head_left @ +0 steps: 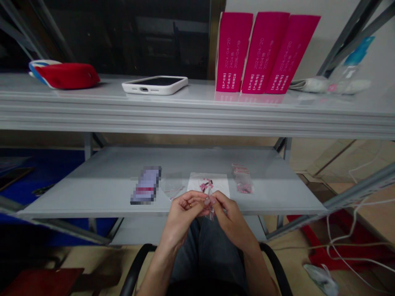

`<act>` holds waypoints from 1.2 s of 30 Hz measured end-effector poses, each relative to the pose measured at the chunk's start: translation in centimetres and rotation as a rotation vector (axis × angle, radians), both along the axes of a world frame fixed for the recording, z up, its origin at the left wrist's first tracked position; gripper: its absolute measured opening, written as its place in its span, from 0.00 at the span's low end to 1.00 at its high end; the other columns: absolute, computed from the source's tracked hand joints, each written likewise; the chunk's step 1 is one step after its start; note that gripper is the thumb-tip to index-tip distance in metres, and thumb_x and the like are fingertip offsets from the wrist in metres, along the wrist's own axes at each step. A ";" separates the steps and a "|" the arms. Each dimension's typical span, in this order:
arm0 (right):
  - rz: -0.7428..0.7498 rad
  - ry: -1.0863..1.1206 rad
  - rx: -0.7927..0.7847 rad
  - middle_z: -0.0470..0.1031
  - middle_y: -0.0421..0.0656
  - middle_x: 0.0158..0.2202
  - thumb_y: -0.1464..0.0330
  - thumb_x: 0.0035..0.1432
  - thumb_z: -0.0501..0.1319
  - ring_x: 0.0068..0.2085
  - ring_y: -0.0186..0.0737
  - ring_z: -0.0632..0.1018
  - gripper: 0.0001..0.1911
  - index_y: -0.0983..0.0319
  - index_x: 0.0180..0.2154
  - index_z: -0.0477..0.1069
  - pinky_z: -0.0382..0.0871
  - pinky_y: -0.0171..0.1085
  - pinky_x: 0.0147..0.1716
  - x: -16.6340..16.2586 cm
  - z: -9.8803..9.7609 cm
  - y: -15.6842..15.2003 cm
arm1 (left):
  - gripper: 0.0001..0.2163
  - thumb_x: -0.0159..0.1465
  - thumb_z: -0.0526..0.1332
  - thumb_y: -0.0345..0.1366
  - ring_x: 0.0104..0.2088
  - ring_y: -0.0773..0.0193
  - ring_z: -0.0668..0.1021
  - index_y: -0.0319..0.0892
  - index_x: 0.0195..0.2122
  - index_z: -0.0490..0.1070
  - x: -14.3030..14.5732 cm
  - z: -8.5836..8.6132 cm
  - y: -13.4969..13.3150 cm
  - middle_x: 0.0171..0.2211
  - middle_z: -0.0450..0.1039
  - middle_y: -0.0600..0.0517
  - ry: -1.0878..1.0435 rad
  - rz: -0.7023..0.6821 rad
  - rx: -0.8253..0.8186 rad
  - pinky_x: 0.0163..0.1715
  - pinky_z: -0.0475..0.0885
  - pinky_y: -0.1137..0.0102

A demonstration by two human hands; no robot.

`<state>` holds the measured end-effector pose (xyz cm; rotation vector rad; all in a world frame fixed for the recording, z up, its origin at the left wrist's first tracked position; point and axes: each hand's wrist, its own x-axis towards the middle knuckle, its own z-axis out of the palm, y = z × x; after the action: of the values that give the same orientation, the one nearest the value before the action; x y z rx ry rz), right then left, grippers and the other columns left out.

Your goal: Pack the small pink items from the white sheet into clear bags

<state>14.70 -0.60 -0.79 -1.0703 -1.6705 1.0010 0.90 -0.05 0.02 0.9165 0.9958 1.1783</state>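
Note:
My left hand (184, 209) and my right hand (227, 212) meet just in front of the lower shelf's edge, fingers pinched together on a small clear plastic bag (210, 207) that hangs between them. Right behind the hands lies a white sheet (219, 181) with several small pink pieces (205, 184) on it. Left of the sheet lie some empty clear bags (173, 186). To its right sits a pile of filled clear bags (242, 179) with pink contents.
A blurred-out card (146, 185) lies on the lower grey shelf (101, 181). The upper shelf (197, 111) carries a red and white cap (65, 75), a phone in a white case (154, 84) and three pink boxes (262, 51). White cables (348, 242) trail on the floor at right.

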 end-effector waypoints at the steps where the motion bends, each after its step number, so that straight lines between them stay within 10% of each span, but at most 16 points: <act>1: -0.002 -0.006 -0.001 0.62 0.35 0.24 0.64 0.64 0.47 0.27 0.33 0.65 0.13 0.59 0.28 0.59 0.57 0.32 0.28 0.0 0.0 0.0 | 0.09 0.50 0.68 0.33 0.24 0.70 0.75 0.36 0.30 0.73 0.0 0.0 0.0 0.27 0.74 0.52 0.025 0.001 0.012 0.27 0.72 0.75; 25: -0.162 -0.221 0.096 0.68 0.38 0.25 0.65 0.63 0.47 0.27 0.35 0.69 0.12 0.59 0.31 0.65 0.56 0.33 0.27 -0.6 -1.0 0.0 | 0.09 0.65 0.51 0.38 0.27 0.68 0.64 0.42 0.29 0.61 1.3 -0.8 -0.3 0.26 0.61 0.56 0.543 0.057 0.395 0.30 0.60 0.74; 36: -0.353 -0.219 0.271 0.68 0.45 0.44 0.68 0.60 0.53 0.43 0.41 0.72 0.10 0.57 0.42 0.68 0.66 0.38 0.40 0.0 -1.5 0.8 | 0.10 0.63 0.54 0.36 0.24 0.70 0.62 0.41 0.25 0.59 0.7 -1.4 0.1 0.22 0.58 0.58 0.727 0.170 0.418 0.25 0.57 0.75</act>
<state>14.67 0.21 -2.33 -1.2665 -1.6547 0.4296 1.58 0.06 -1.42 1.6921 1.4483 1.2413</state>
